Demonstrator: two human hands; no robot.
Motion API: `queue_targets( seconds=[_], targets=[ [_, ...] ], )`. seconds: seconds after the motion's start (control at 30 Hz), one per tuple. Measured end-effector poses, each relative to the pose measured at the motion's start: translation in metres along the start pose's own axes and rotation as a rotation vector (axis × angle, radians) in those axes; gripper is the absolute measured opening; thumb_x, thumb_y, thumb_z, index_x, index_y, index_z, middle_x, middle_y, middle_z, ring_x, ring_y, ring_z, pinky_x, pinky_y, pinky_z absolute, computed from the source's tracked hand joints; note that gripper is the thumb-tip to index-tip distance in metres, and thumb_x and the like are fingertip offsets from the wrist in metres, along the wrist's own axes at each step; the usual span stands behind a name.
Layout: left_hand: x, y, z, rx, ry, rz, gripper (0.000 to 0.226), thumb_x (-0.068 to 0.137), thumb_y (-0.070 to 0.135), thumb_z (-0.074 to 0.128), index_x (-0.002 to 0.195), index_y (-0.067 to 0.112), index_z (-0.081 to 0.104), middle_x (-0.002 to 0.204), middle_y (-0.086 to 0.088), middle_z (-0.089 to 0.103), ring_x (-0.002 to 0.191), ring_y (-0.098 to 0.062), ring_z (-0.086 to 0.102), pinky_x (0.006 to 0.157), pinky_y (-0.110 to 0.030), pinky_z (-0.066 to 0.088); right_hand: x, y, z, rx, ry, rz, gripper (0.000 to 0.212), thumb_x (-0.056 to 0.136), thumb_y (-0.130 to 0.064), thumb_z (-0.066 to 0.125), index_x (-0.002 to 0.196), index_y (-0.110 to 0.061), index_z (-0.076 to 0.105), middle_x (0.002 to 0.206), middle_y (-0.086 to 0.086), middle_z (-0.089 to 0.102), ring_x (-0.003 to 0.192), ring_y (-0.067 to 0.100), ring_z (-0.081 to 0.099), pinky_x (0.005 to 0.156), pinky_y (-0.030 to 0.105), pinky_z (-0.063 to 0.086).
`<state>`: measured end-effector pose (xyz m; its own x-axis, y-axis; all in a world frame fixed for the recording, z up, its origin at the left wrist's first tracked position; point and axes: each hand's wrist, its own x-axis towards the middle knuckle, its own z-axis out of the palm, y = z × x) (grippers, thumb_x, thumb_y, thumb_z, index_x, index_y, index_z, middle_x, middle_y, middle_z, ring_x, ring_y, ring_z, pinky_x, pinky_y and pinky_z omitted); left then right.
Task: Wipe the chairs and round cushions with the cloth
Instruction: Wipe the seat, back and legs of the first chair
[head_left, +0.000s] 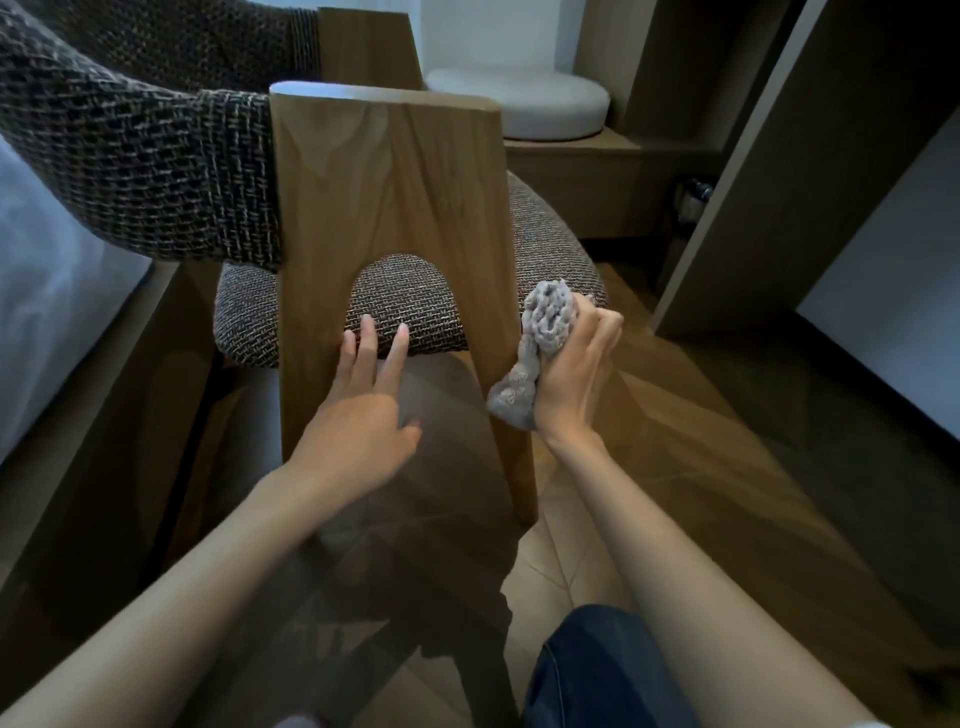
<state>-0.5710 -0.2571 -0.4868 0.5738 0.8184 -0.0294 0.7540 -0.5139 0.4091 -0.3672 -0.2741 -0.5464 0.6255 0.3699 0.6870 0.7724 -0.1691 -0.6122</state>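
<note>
The bare left forearm (182, 597) and right forearm (701, 571) reach forward, converging slightly. The left hand (358, 421) lies palm down, its fingers (363, 343) straight and a little spread, thumb out to the right. The right hand (574, 364) is raised at the wrist and grips a bunched grey cloth (545, 322).

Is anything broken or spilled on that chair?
Nothing stands out. The chair stands upright, its woven seat looks whole, and the cloth is just bunched in the right hand by the wooden leg. No spill shows on the floor.
</note>
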Motion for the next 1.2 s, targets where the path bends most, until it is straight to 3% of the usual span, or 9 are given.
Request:
queue_targets(
  seconds=[0.27, 0.37, 0.53, 0.6, 0.73, 0.83, 0.93, 1.07, 1.2],
  targets=[
    [0.013, 0.003, -0.002, -0.028, -0.119, -0.076, 0.079, 0.099, 0.033, 0.049, 0.149, 0.039, -0.012, 0.149, -0.014, -0.039, 0.143, -0.031, -0.025, 0.118, -0.042, 0.005, 0.043, 0.009, -0.012, 0.237, 0.163, 0.355, 0.032, 0.097, -0.041, 0.026, 0.106, -0.022, 0.050, 0.113, 0.010, 0.045, 0.103, 0.020, 0.051, 0.089, 0.039, 0.043],
    [0.012, 0.004, -0.004, -0.023, -0.115, -0.067, 0.079, 0.099, 0.031, 0.049, 0.149, 0.038, -0.012, 0.149, -0.015, -0.039, 0.143, -0.032, -0.024, 0.118, -0.042, 0.005, 0.046, 0.008, -0.014, 0.202, 0.118, 0.429, 0.023, 0.101, -0.027, 0.036, 0.119, -0.021, 0.048, 0.120, 0.008, 0.044, 0.109, 0.020, 0.045, 0.095, 0.045, 0.041],
    [0.011, 0.008, -0.006, -0.032, -0.123, -0.073, 0.077, 0.099, 0.032, 0.048, 0.150, 0.037, -0.010, 0.150, -0.016, -0.038, 0.143, -0.032, -0.024, 0.117, -0.041, 0.005, -0.002, -0.016, -0.004, 0.231, -0.066, 0.318, 0.077, 0.089, -0.060, 0.034, 0.152, -0.019, 0.015, 0.150, 0.015, 0.018, 0.132, 0.031, 0.024, 0.108, 0.041, 0.026],
    [0.012, 0.010, -0.010, -0.043, -0.138, -0.084, 0.076, 0.099, 0.033, 0.047, 0.150, 0.036, -0.008, 0.150, -0.017, -0.036, 0.143, -0.033, -0.023, 0.118, -0.042, 0.004, -0.015, -0.016, -0.004, 0.276, -0.118, 0.241, 0.080, 0.090, -0.059, 0.038, 0.154, -0.024, 0.006, 0.154, 0.010, 0.008, 0.139, 0.024, 0.020, 0.111, 0.030, 0.024],
    [0.013, 0.015, -0.013, -0.038, -0.151, -0.097, 0.075, 0.099, 0.035, 0.047, 0.151, 0.034, -0.007, 0.151, -0.020, -0.033, 0.143, -0.035, -0.021, 0.118, -0.043, 0.004, -0.029, -0.013, -0.011, 0.341, -0.133, 0.081, 0.065, 0.093, -0.022, 0.053, 0.152, -0.020, 0.025, 0.148, 0.014, 0.014, 0.128, 0.009, 0.031, 0.096, -0.002, 0.028],
    [0.013, 0.017, -0.014, -0.029, -0.155, -0.107, 0.075, 0.099, 0.035, 0.046, 0.151, 0.034, -0.006, 0.152, -0.020, -0.032, 0.144, -0.036, -0.020, 0.118, -0.043, 0.005, -0.024, -0.009, -0.014, 0.277, -0.154, -0.026, 0.060, 0.090, -0.013, 0.055, 0.147, -0.018, 0.035, 0.140, 0.018, 0.025, 0.117, 0.003, 0.032, 0.099, 0.007, 0.033],
    [0.014, 0.016, -0.016, -0.024, -0.157, -0.112, 0.073, 0.099, 0.035, 0.046, 0.152, 0.035, -0.004, 0.153, -0.019, -0.030, 0.144, -0.035, -0.018, 0.117, -0.043, 0.007, 0.007, 0.001, -0.009, 0.230, -0.059, -0.002, 0.056, 0.089, -0.014, 0.055, 0.143, -0.022, 0.041, 0.134, 0.018, 0.030, 0.118, 0.018, 0.039, 0.103, 0.036, 0.043],
    [0.014, 0.012, -0.018, -0.054, -0.171, -0.102, 0.073, 0.099, 0.035, 0.047, 0.152, 0.036, -0.003, 0.153, -0.017, -0.031, 0.144, -0.033, -0.019, 0.117, -0.043, 0.010, 0.031, 0.004, -0.007, 0.262, 0.074, 0.170, 0.040, 0.094, -0.010, 0.054, 0.133, -0.020, 0.052, 0.127, 0.011, 0.033, 0.108, 0.005, 0.040, 0.095, 0.008, 0.035],
    [0.011, 0.007, -0.017, -0.061, -0.177, -0.077, 0.074, 0.098, 0.034, 0.048, 0.152, 0.036, -0.004, 0.152, -0.014, -0.033, 0.145, -0.031, -0.018, 0.117, -0.042, 0.011, 0.012, -0.008, -0.001, 0.316, 0.147, 0.326, 0.042, 0.096, -0.025, 0.047, 0.137, -0.014, 0.048, 0.130, 0.013, 0.034, 0.111, 0.012, 0.045, 0.098, 0.028, 0.044]
  ],
)
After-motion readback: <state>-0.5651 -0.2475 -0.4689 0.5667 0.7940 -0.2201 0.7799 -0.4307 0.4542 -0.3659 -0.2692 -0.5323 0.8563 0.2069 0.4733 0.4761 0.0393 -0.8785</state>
